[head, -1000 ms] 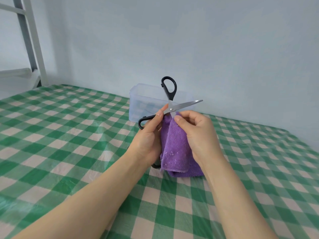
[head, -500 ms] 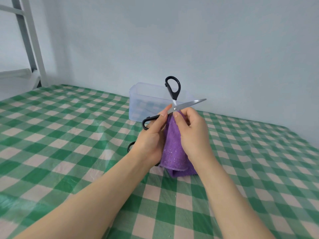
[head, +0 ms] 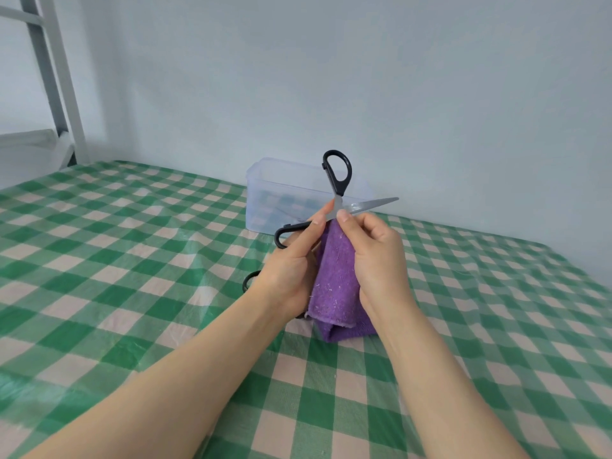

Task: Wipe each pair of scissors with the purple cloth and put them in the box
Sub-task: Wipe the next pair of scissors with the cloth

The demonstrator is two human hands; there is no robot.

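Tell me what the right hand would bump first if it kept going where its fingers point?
The scissors: the right hand pinches the purple cloth just under their crossing. Beyond that, probably the clear box, though depth is unclear.

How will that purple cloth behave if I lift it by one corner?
Probably floppy: the purple cloth hangs in folds from the right hand. Likely light: it looks like thin towelling. Its fuzzy pile should grip, not slip.

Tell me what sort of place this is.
Probably a plain indoor room, perhaps a dormitory, though that is a guess. A green checked plastic cloth covers the work surface, a bare pale wall stands close behind it, and a metal ladder-like frame rises at the far left.
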